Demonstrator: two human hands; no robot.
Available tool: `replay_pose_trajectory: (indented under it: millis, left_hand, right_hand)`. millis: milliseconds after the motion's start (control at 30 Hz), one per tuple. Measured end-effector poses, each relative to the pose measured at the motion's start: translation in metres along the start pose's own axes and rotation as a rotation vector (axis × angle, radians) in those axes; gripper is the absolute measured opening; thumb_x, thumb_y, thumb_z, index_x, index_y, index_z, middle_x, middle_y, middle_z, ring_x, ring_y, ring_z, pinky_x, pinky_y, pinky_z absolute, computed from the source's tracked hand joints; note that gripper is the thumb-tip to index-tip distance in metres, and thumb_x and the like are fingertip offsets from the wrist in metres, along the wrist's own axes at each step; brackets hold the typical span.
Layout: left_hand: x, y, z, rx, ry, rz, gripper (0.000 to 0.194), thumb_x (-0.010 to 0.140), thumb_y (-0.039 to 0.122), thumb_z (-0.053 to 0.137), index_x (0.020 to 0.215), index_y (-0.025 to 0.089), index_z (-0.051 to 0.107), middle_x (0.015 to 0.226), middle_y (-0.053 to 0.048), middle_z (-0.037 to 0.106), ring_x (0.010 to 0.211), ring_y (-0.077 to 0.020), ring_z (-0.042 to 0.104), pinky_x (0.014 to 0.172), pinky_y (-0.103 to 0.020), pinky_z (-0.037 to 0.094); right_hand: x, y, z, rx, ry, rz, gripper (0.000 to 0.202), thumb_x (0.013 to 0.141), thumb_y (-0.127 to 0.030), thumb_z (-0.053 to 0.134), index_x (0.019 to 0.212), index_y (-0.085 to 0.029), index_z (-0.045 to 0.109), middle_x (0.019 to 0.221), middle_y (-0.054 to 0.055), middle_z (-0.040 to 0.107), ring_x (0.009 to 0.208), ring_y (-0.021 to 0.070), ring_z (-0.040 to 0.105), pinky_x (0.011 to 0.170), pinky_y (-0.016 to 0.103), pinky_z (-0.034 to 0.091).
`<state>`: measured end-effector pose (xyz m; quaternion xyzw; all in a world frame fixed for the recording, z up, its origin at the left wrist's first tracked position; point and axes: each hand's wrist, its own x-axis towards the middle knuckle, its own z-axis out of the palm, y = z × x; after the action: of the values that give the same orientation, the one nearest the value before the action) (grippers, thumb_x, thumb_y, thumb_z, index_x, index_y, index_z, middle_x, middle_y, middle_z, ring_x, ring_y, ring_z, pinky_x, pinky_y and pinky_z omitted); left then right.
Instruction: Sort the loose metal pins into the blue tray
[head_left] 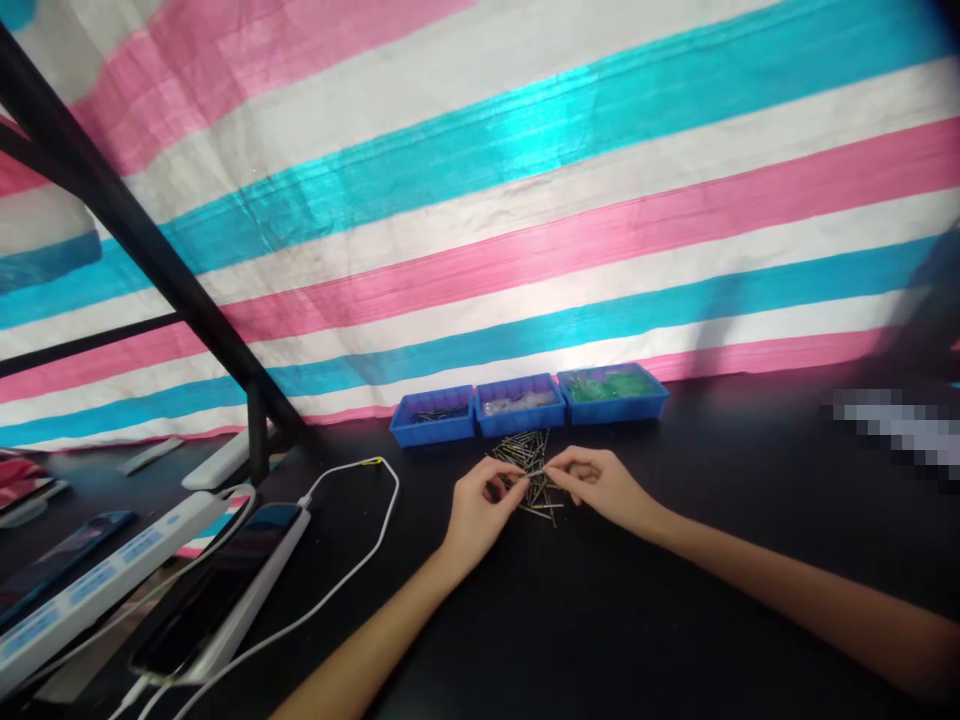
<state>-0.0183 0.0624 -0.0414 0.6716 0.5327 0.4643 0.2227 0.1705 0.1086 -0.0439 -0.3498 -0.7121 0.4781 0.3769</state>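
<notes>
A loose pile of thin metal pins (529, 452) lies on the black table (675, 600), just in front of three blue trays. My left hand (480, 508) and my right hand (600, 485) meet at the near edge of the pile. Their fingertips pinch one pin (534, 476) between them, each hand at one end. The left tray (433, 415) holds dark pins, the middle tray (519, 404) holds pale clear parts, and the right tray (611, 392) holds green parts.
A striped pink, cyan and white tarp (525, 200) hangs behind the trays. A black metal frame (150, 250) slants at left. A white power strip (90, 580), a dark phone (217, 590) and a white cable (360, 540) lie at the near left.
</notes>
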Motion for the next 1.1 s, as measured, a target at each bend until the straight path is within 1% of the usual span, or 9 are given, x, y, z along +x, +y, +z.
replay_pose_trajectory:
  millis: [100, 233, 333, 433, 600, 700, 800, 933, 1100]
  left_hand:
    - [0.011, -0.010, -0.014, -0.174, 0.132, -0.187, 0.030, 0.072, 0.038, 0.064, 0.090, 0.014, 0.064, 0.079, -0.006, 0.066, 0.064, -0.0151, 0.061, 0.042, -0.019, 0.038]
    - [0.029, -0.024, -0.046, -0.468, 0.382, -0.392, 0.040, 0.063, 0.034, 0.072, 0.095, 0.012, 0.061, 0.090, -0.010, 0.067, 0.071, -0.0187, 0.067, 0.042, -0.017, 0.039]
    - [0.038, -0.034, -0.069, -0.565, 0.496, -0.416, 0.043, 0.061, 0.030, 0.075, 0.097, 0.012, 0.060, 0.094, -0.011, 0.067, 0.075, -0.0183, 0.067, 0.045, -0.015, 0.041]
    - [0.042, -0.041, -0.082, -0.587, 0.553, -0.403, 0.044, 0.062, 0.027, 0.075, 0.100, 0.012, 0.059, 0.098, -0.011, 0.066, 0.078, -0.0176, 0.067, 0.047, -0.014, 0.043]
    - [0.043, -0.046, -0.088, -0.616, 0.576, -0.445, 0.041, 0.065, 0.022, 0.073, 0.103, 0.012, 0.061, 0.103, -0.012, 0.065, 0.072, -0.0151, 0.068, 0.047, -0.013, 0.044]
    - [0.042, -0.045, -0.089, -0.626, 0.551, -0.499, 0.041, 0.066, 0.021, 0.072, 0.104, 0.012, 0.061, 0.104, -0.013, 0.066, 0.064, -0.0144, 0.068, 0.042, -0.014, 0.042]
    - [0.041, -0.044, -0.090, -0.621, 0.524, -0.525, 0.039, 0.067, 0.022, 0.072, 0.103, 0.011, 0.062, 0.102, -0.015, 0.066, 0.056, -0.0125, 0.066, 0.038, -0.014, 0.039]
    - [0.040, -0.042, -0.090, -0.592, 0.503, -0.504, 0.035, 0.072, 0.027, 0.067, 0.102, 0.009, 0.062, 0.102, -0.016, 0.066, 0.052, -0.0098, 0.064, 0.039, -0.014, 0.040]
    - [0.040, -0.041, -0.088, -0.513, 0.428, -0.413, 0.038, 0.074, 0.030, 0.065, 0.105, 0.009, 0.061, 0.102, -0.015, 0.066, 0.065, -0.0141, 0.067, 0.046, -0.016, 0.045]
  right_hand:
    - [0.001, 0.002, 0.000, 0.002, 0.030, 0.016, 0.031, 0.077, -0.043, 0.058, 0.085, -0.014, 0.063, 0.069, 0.002, 0.060, 0.049, 0.0087, 0.050, 0.046, 0.022, 0.040]
    - [0.000, 0.002, -0.001, 0.010, 0.014, 0.022, 0.029, 0.078, -0.041, 0.057, 0.084, -0.014, 0.062, 0.070, 0.002, 0.059, 0.049, 0.0084, 0.048, 0.047, 0.022, 0.039]
    - [-0.001, 0.003, -0.001, -0.001, 0.001, 0.028, 0.028, 0.078, -0.041, 0.057, 0.083, -0.014, 0.062, 0.069, 0.002, 0.058, 0.049, 0.0085, 0.047, 0.047, 0.022, 0.038]
    - [0.000, 0.006, -0.002, -0.018, -0.005, 0.039, 0.029, 0.078, -0.042, 0.057, 0.084, -0.014, 0.062, 0.068, 0.001, 0.058, 0.048, 0.0085, 0.046, 0.047, 0.023, 0.036]
    - [0.001, 0.011, -0.003, -0.034, -0.003, 0.038, 0.029, 0.078, -0.041, 0.057, 0.086, -0.014, 0.062, 0.066, 0.000, 0.056, 0.047, 0.0081, 0.047, 0.047, 0.023, 0.035]
    - [0.001, 0.014, -0.003, -0.050, 0.000, 0.031, 0.029, 0.079, -0.041, 0.057, 0.086, -0.014, 0.062, 0.059, -0.001, 0.052, 0.046, 0.0086, 0.046, 0.047, 0.023, 0.034]
    - [0.002, 0.017, -0.003, -0.037, 0.005, 0.028, 0.029, 0.078, -0.041, 0.057, 0.087, -0.014, 0.062, 0.059, -0.001, 0.052, 0.046, 0.0087, 0.046, 0.047, 0.023, 0.034]
    - [0.003, 0.019, -0.004, -0.053, 0.008, 0.022, 0.029, 0.079, -0.042, 0.057, 0.085, -0.013, 0.062, 0.058, -0.001, 0.053, 0.046, 0.0089, 0.046, 0.046, 0.023, 0.034]
    - [0.002, 0.019, -0.004, -0.076, 0.007, 0.023, 0.029, 0.079, -0.041, 0.056, 0.085, -0.013, 0.061, 0.052, -0.003, 0.049, 0.045, 0.0091, 0.045, 0.047, 0.022, 0.033]
